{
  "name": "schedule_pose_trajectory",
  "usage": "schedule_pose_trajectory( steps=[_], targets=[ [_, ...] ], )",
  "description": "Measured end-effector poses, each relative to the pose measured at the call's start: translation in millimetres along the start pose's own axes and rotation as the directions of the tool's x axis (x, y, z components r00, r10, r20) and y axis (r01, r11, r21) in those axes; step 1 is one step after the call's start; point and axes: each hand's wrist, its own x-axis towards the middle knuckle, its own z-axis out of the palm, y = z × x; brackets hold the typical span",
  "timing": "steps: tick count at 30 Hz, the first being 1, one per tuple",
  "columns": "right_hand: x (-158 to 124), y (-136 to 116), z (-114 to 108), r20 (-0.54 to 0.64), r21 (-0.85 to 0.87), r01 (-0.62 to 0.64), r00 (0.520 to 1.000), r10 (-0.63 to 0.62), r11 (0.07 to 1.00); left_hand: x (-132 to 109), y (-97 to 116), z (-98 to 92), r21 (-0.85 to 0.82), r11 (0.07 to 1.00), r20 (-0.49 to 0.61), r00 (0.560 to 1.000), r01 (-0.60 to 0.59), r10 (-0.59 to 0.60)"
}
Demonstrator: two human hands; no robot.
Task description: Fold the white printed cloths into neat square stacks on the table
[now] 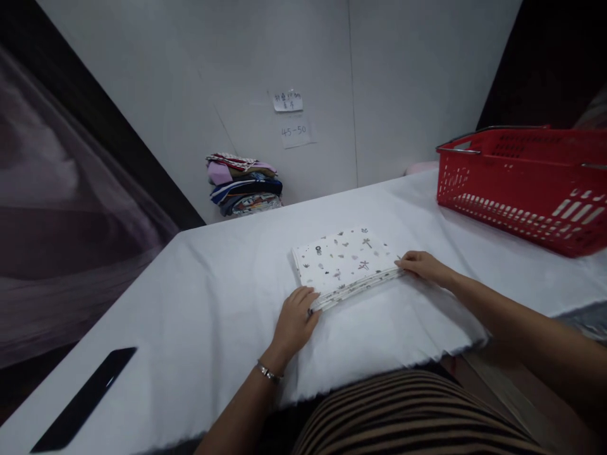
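A white cloth with small printed plants and animals (348,256) lies folded in several layers on the white-covered table (190,316). My left hand (296,316) grips its near left corner, fingers on top and thumb at the front edge. At the near right corner, my right hand (422,265) pinches the layers between thumb and fingers. The folded edges face me between the two hands.
A red plastic basket (516,189) stands at the right back. Folded clothes (246,183) are stacked beyond the table's back edge, against the wall with two paper notes (288,101). A dark flat object (88,398) lies at the front left.
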Motion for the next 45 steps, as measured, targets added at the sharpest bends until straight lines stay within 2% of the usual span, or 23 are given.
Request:
schedule_pose_trajectory(
  steps=[1, 3, 5, 8, 14, 16, 19, 21, 25, 28, 31, 34, 36, 39, 42, 45],
  targets=[
    [-2, 1, 0, -0.059, -0.053, 0.085, 0.994, -0.088, 0.995, 0, 1, -0.2, -0.002, 1.000, 0.006, 1.000, 0.001, -0.001],
    [-7, 3, -1, -0.123, -0.175, 0.264, 0.950, -0.287, 0.949, 0, 2, -0.7, -0.007, 1.000, 0.016, 1.000, 0.006, -0.006],
    [-12, 2, -1, -0.068, -0.271, 0.409, 0.895, -0.441, 0.871, 0, 3, -1.6, -0.011, 1.000, 0.019, 1.000, 0.020, -0.020],
    [-16, -1, 1, 0.043, -0.331, 0.523, 0.840, -0.541, 0.785, 1, 5, -3.7, -0.011, 0.999, 0.028, 0.999, 0.040, -0.040],
    [-6, 1, 7, 0.123, -0.465, 0.581, 0.790, -0.601, 0.668, 4, 13, -5.1, 0.022, 0.999, -0.027, 0.999, 0.043, -0.043],
    [-2, 3, 6, 0.157, -0.495, 0.631, 0.741, -0.652, 0.597, 5, 15, -2.9, 0.035, 0.999, -0.048, 0.998, 0.030, -0.028],
    [1, 5, 5, 0.176, -0.542, 0.698, 0.639, -0.749, 0.468, 7, 16, 0.4, 0.036, 0.999, -0.058, 0.998, 0.015, -0.013],
    [2, 6, 3, 0.177, -0.577, 0.707, 0.596, -0.783, 0.408, 7, 16, 1.2, 0.038, 0.999, -0.062, 0.998, 0.013, -0.010],
    [1, 10, 3, 0.172, -0.610, 0.697, 0.581, -0.795, 0.377, 6, 19, 0.7, 0.058, 0.998, -0.050, 0.999, -0.012, 0.015],
    [-1, 16, 4, 0.193, -0.607, 0.701, 0.587, -0.786, 0.375, 3, 18, 0.1, 0.003, 1.000, -0.069, 0.997, -0.019, 0.019],
    [-1, 19, 5, 0.188, -0.631, 0.691, 0.579, -0.793, 0.354, -4, 14, -1.5, -0.115, 0.992, -0.167, 0.983, 0.058, -0.077],
    [-3, 13, 8, 0.177, -0.621, 0.716, 0.525, -0.833, 0.319, -12, 10, -4.1, -0.219, 0.956, -0.226, 0.943, 0.196, -0.245],
    [-7, 2, 15, 0.205, -0.585, 0.758, 0.483, -0.852, 0.289, -18, 11, -5.3, -0.269, 0.919, -0.204, 0.916, 0.287, -0.346],
    [-16, -24, 38, 0.252, -0.503, 0.824, 0.427, -0.868, 0.259, -25, 18, -4.6, -0.293, 0.882, -0.142, 0.895, 0.370, -0.423],
    [-24, -54, 74, 0.262, -0.402, 0.879, 0.380, -0.887, 0.258, -26, 27, -1.9, -0.253, 0.867, -0.118, 0.876, 0.429, -0.468],
    [-25, -80, 112, 0.300, -0.312, 0.912, 0.360, -0.884, 0.266, -24, 32, 0.8, -0.188, 0.844, -0.080, 0.849, 0.502, -0.522]
  ],
)
